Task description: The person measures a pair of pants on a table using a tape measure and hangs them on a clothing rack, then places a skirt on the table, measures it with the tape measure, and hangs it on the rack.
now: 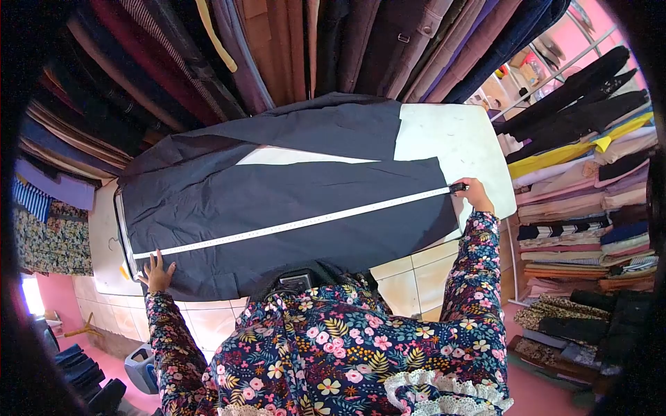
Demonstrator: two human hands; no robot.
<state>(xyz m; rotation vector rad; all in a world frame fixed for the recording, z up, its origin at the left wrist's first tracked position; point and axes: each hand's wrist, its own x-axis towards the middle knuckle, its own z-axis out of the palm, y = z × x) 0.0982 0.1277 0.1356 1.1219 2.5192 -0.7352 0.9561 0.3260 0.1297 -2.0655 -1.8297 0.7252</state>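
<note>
Dark grey trousers [277, 201] lie spread out on a white table, the waist at the left and the two legs reaching right. A white tape measure [291, 224] runs straight and slightly slanted along the nearer leg, from the waist to the hem. My left hand [159, 275] rests on the fabric by the waist, fingers spread, fingertips touching the tape's left end. Just past the hem, my right hand [476, 195] has its fingers closed on the tape's dark right end. What that dark piece is exactly is too small to tell.
The white table [458, 139] has a rounded right end. Hanging garments [277, 48] crowd its far side. At the right stands a rack of folded clothes [583, 236]. A wire hanger [114, 244] shows at the left, and tiled floor [409, 284] along the near edge.
</note>
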